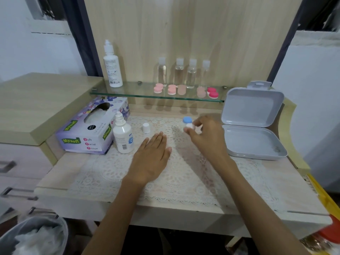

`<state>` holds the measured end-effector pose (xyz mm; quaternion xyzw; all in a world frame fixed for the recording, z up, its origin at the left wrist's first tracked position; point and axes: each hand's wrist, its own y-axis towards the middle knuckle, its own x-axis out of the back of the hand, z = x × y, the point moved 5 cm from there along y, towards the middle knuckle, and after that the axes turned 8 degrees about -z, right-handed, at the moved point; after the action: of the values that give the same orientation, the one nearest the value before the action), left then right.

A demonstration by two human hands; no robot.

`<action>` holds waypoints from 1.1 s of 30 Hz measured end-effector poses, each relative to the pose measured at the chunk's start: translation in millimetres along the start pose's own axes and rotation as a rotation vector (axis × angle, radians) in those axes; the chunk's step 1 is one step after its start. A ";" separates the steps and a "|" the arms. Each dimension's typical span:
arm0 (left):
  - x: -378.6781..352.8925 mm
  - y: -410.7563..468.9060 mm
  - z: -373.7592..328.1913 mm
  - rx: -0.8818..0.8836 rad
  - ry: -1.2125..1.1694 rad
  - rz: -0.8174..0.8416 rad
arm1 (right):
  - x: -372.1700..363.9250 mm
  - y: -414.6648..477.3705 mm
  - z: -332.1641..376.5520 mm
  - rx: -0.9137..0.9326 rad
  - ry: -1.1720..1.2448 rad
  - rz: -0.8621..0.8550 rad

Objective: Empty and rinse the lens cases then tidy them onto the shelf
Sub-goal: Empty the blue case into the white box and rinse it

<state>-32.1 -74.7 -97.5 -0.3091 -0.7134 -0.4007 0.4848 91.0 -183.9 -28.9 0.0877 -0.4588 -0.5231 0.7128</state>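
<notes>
A lens case with one blue and one white cap [188, 122] is above the lace mat [165, 172], and my right hand [207, 137] pinches its white end between thumb and fingers. My left hand [152, 155] lies flat on the mat, fingers straight, holding nothing. On the glass shelf [128, 93] at the back lie several lens cases: pale pink ones [158, 88], peach ones [181, 89] and a red one [212, 92].
A small solution bottle [122, 134] stands uncapped by the tissue box [92, 126]; its white cap [146, 127] sits on the mat. An open grey plastic box [253, 140] lies at the right. A tall bottle [112, 65] and several clear bottles [184, 72] stand on the shelf. A bin [33, 236] sits low left.
</notes>
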 end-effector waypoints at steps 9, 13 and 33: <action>0.8 -0.6 0.3 0.001 -0.006 -0.013 | -2.4 95.7 4.9 0.042 -0.115 -0.092; 0.4 0.3 0.5 0.000 -0.002 -0.010 | -14.6 111.3 2.4 0.094 -0.310 -0.078; -1.1 0.8 3.4 -0.003 -0.016 -0.018 | -27.1 120.6 -1.7 0.144 -0.388 -0.086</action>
<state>-32.6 -71.3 -99.0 -0.3067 -0.7194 -0.4035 0.4750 171.6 -109.4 27.8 0.0556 -0.6197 -0.5258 0.5801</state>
